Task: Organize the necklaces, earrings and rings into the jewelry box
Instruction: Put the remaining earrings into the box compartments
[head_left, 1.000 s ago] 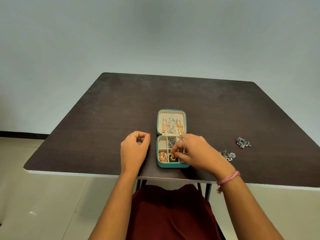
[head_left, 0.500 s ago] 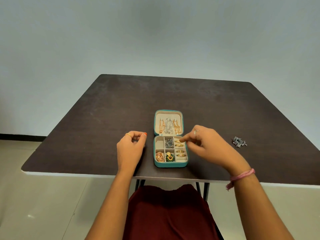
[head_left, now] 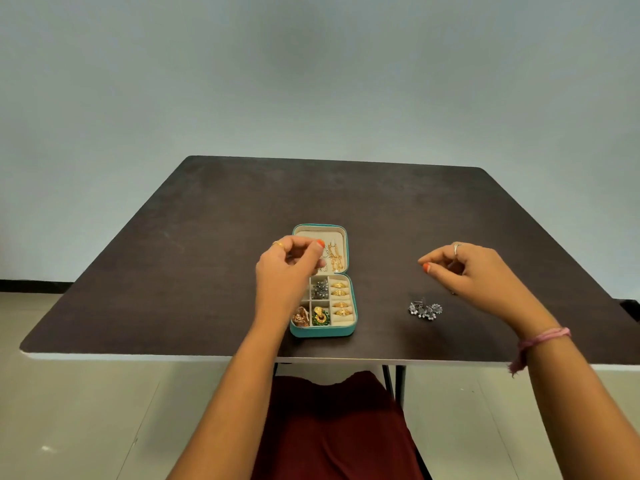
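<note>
Earring step: silver earrings (head_left: 425,310) on surface at 3 o'clock of jewelry box (head_left: 323,332); right hand (head_left: 471,271) grip loosely curled, seemingly empty, must descend and pinch; left hand (head_left: 287,268) grip curled, contents indiscernible.

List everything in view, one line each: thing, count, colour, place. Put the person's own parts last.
table: one, dark brown, fills mid-frame
jewelry box: one, teal, cream lining, open, near table edge
rings: four, gold, box's right column
earrings in box: silver, gold-green, rose-gold clusters, left compartments
necklaces: gold chains, count unclear, in lid
loose earrings: silver cluster, on table right of box
left hand: one, over box, fingers curled
right hand: one, above loose earrings, pink wrist thread
</note>
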A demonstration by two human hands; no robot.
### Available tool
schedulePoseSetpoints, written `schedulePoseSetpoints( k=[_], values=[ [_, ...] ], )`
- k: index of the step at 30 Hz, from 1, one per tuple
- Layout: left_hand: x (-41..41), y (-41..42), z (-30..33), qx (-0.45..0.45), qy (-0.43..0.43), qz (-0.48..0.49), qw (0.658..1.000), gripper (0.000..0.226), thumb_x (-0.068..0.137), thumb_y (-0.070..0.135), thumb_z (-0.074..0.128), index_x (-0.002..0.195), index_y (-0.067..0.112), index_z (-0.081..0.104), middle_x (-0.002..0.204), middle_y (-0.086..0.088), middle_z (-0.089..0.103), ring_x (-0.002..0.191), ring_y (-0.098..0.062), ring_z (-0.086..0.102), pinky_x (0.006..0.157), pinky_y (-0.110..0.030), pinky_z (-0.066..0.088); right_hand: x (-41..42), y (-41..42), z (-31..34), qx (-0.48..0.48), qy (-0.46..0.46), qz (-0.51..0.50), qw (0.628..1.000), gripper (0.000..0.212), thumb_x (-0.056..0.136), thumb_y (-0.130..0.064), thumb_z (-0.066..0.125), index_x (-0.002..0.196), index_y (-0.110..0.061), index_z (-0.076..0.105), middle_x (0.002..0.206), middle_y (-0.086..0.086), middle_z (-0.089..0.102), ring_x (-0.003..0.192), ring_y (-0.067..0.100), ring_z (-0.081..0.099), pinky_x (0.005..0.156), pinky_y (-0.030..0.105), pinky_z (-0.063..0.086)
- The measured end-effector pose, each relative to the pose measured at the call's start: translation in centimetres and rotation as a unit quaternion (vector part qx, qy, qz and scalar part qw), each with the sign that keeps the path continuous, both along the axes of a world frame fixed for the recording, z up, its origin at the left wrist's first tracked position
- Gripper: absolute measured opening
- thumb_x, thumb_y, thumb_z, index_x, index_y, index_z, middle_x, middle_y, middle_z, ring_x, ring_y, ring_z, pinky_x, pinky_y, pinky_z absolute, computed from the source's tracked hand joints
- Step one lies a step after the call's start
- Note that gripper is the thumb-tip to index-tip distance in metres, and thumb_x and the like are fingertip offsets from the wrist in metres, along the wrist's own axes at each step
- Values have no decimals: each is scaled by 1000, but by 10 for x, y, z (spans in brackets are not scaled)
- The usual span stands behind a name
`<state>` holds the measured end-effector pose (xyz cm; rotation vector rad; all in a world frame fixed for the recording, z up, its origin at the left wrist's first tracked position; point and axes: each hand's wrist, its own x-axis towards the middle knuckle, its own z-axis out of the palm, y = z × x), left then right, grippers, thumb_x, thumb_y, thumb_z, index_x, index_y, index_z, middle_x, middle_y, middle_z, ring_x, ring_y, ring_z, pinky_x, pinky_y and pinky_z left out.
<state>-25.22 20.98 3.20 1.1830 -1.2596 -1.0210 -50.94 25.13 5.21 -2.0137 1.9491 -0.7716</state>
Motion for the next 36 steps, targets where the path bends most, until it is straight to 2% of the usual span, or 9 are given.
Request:
schedulePoseSetpoints(
  k=[6, 8, 10, 12, 13, 17, 21, 25, 36],
  values=[
    [-56, 12, -3, 4, 28, -116, 993, 11, 89, 7, 60, 91, 16, 65, 79, -1, 69, 74, -8, 69, 76, -26, 57, -19, 1, -21, 39, -42, -52, 997, 11, 91, -15, 61, 94, -20, 70, 69, -17, 61, 56, -8, 59, 60, 7, 40],
    [-75, 13, -16, -6, -53, -162, 985, 13, 89, 9, 60, 95, 19, 64, 85, 0, 68, 73, 0, 63, 78, -18, 51, -23, -1, -28, 61, -42, -69, 995, 10, 91, -15, 60, 94, -17, 69, 68, -15, 62, 51, -12, 57, 60, 3, 40],
    [-91, 17, -29, -9, -151, -208, 966, 22, 90, 9, 56, 109, 19, 63, 102, 3, 63, 83, 4, 57, 81, -10, 43, -27, -2, -37, 88, -50, -84, 991, 9, 90, -20, 62, 96, -15, 68, 69, -9, 65, 54, -8, 61, 64, 4, 44],
    [-101, 21, -41, -13, -209, -231, 950, 31, 91, 8, 50, 119, 19, 59, 118, 2, 57, 104, -4, 55, 90, -15, 39, -29, -2, -47, 107, -82, -102, 986, 16, 88, -28, 65, 100, -17, 65, 77, -4, 69, 66, 2, 67, 72, 22, 54],
    [-104, 24, -45, -17, -217, -230, 948, 34, 91, 7, 48, 120, 20, 58, 121, 2, 54, 109, -8, 53, 93, -17, 38, -29, -1, -52, 106, -95, -111, 984, 20, 87, -32, 66, 102, -19, 62, 80, -3, 69, 70, 4, 67, 72, 26, 54],
    [-111, 26, -58, -49, -216, -206, 953, 36, 90, 9, 47, 123, 19, 57, 125, 2, 52, 118, -10, 46, 99, -21, 34, -28, 8, -64, 76, -119, -131, 981, 23, 86, -40, 64, 98, -21, 60, 86, 0, 66, 79, 13, 65, 65, 19, 45],
    [-115, 26, -61, -74, -265, -239, 931, 43, 90, 20, 45, 131, 26, 51, 135, 6, 50, 130, -11, 35, 107, -33, 30, -30, 21, -70, 38, -171, -129, 976, 12, 87, -31, 65, 92, -21, 67, 86, 2, 68, 80, 16, 64, 65, 12, 45],
    [-118, 28, -64, -78, -347, -258, 898, 41, 95, 28, 40, 135, 28, 49, 145, 9, 43, 141, -12, 19, 111, -39, 20, -24, 28, -79, -18, -146, -118, 982, 7, 86, -20, 69, 93, -18, 71, 88, -1, 67, 78, 12, 62, 63, 6, 43],
    [-118, 28, -66, -98, -335, -236, 907, 37, 99, 32, 38, 128, 23, 59, 136, 13, 53, 133, -8, 30, 104, -32, 25, -27, 29, -79, -18, -63, -65, 996, 12, 84, -15, 70, 90, -25, 72, 87, -10, 61, 77, 4, 59, 66, 7, 42]
  ],
)
